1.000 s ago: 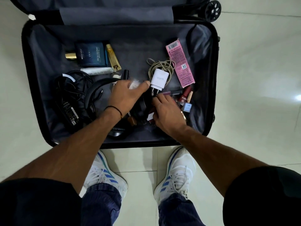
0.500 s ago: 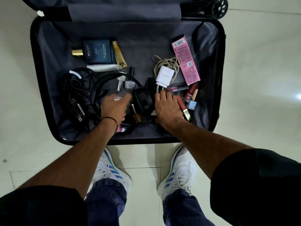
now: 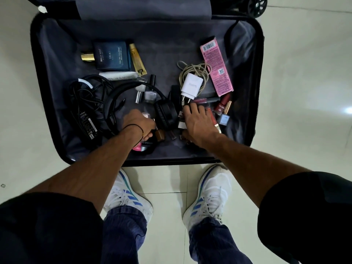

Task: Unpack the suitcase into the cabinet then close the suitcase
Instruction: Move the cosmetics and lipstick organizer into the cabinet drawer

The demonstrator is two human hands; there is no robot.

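Left hand [image 3: 140, 123] and right hand [image 3: 198, 122] down among headphones [image 3: 165, 113], white charger [image 3: 191, 86] and cosmetics [image 3: 219, 108] inside open suitcase [image 3: 34, 73].

Suitcase [image 3: 51, 54] open on floor [image 3: 304, 92] ahead of shoes [image 3: 129, 197]: cologne box [image 3: 112, 56] back-left, power adapter [image 3: 88, 123] left, headphones [image 3: 165, 114] centre, charger [image 3: 191, 85] on coiled cable [image 3: 196, 69] right of them, carton [image 3: 216, 67] far right behind polish bottles [image 3: 221, 106], left hand [image 3: 137, 122] and right hand [image 3: 198, 122] flanking the earcup at front.

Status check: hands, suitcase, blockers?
Left hand curled on a small item, kind unclear. Right hand open over cosmetics. Suitcase open, loaded. Headphones between hands.
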